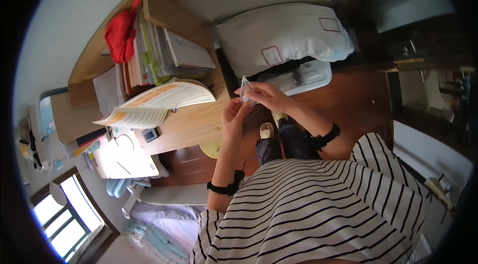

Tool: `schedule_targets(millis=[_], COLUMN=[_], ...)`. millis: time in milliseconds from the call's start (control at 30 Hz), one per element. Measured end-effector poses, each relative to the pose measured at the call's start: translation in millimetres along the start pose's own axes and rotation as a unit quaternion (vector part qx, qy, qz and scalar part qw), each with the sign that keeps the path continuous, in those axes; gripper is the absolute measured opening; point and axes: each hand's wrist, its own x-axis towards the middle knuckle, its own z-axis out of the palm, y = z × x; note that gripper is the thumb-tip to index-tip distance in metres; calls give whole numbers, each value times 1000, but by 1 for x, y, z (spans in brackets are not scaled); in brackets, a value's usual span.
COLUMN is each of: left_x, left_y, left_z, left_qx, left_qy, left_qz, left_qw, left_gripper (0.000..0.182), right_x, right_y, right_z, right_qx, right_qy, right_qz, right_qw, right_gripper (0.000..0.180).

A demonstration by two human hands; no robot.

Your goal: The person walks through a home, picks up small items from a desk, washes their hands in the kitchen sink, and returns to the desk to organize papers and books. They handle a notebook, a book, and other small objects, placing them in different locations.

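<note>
Between my two hands is a small clear plastic bag (245, 85), its pointed corner sticking up. The fingers of my left hand (235, 113) pinch its lower end. My right hand (272, 96) grips it from the other side, thumb laid across the plastic. Something whitish shows through the bag, too small to make out. Both hands are in the air, just off the right end of a wooden desk (190, 120). An open booklet (168, 98) with orange-tinted pages lies on that desk, to the left of my hands.
Folders and books (157, 51) fill a wooden desk shelf, with a red cloth bag (121, 34) hanging over it. Beyond my hands are a large white storage bag (283, 36) and a translucent plastic bin (312, 75). A small dark device (150, 135) rests on the desk. A yellow-green bin (211, 148) is partly under it.
</note>
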Motion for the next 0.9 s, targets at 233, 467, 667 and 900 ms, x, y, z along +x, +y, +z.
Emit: schedule_targets(millis=[233,467,667,900], left_x=[-45,-98,-142,-196], left_y=[22,12,-42,-127], left_z=[74,166,269,456], left_qx=[134,169,281,346], left_qy=[-133,-380,-509,-715], left_qz=[166,93,47,93], left_qw=[968,905,812,600], left_gripper=[22,9,16,20], right_x=[-120,-269,-400,-585], right_y=[-63,-54,-23,-18], right_z=[35,32,-2,-48], right_qx=[-468,-78,-144,-111], right_qy=[235,284,417,531], right_qz=[-130,-64,-136,-45], right_qw=[842,953,887,839], right_gripper=[26,39,30,38])
